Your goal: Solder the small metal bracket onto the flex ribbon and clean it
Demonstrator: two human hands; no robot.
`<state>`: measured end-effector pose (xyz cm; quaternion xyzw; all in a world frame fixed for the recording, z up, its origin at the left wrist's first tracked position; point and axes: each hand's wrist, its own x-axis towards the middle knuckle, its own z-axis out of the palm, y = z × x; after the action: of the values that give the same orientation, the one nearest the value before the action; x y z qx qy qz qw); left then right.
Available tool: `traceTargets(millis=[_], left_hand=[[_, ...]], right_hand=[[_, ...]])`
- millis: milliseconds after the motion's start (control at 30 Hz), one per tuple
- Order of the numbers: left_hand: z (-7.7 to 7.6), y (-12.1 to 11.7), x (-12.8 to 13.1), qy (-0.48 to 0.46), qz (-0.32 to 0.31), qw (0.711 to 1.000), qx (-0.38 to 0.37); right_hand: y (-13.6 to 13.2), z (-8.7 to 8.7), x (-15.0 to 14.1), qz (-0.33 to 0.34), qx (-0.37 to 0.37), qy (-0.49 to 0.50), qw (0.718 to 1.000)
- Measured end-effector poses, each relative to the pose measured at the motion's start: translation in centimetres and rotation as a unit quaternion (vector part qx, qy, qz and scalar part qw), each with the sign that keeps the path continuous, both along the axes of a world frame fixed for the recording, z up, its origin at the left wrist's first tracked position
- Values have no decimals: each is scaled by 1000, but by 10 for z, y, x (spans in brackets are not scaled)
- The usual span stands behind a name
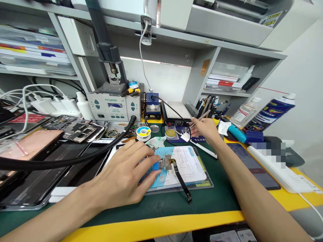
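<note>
With thumb and fingers, my left hand (131, 169) pinches a small metal clamp with a blue end (156, 165). A black flex cable (182, 181) runs from the clamp's far side toward the front of the bench. Under them lies a white and blue printed pad (188, 164) on a grey perforated mat (208, 179). My right hand (203, 129) is stretched out to the back right, closed around slim silver tweezers (205, 114). Close by its fingers are a round tin of yellowish paste (171, 133) and a soldering iron with a white handle (205, 150).
A thick black hose (101, 153) crosses the left side above several phones and phone boards (75, 129). A solder spool (143, 133) and a hot air station (114, 107) stand behind. At right are a spray can (270, 112), a clear bottle (245, 112) and a power strip (272, 169).
</note>
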<state>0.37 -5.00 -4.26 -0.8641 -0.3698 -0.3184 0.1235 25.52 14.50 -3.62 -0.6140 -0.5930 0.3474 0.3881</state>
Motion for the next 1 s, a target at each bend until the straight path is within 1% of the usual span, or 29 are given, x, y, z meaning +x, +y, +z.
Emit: traceTargets(millis=[133, 233, 367, 533, 633, 833, 1000], left_hand=[[-1, 0, 0, -5, 0, 1000, -2], [-1, 1, -1, -4, -1, 1000, -2], [-2, 1, -1, -4, -4, 1000, -1], [-2, 1, 0, -2, -4, 1000, -4], [-2, 0, 0, -1, -1, 1000, -4], [-2, -1, 1, -5, -7, 1000, -4], [-2, 0, 1, -1, -9, 1000, -7]], right_hand=[[1, 1, 0, -13, -61, 67, 996], [2, 0, 1, -22, -93, 109, 989], [5, -1, 2, -17, -119, 168, 978], [6, 0, 0, 9, -142, 224, 964], [4, 1, -2, 23, -157, 227, 961], [-1, 0, -7, 34, -187, 199, 961], [3, -3, -4, 30, -197, 182, 963]])
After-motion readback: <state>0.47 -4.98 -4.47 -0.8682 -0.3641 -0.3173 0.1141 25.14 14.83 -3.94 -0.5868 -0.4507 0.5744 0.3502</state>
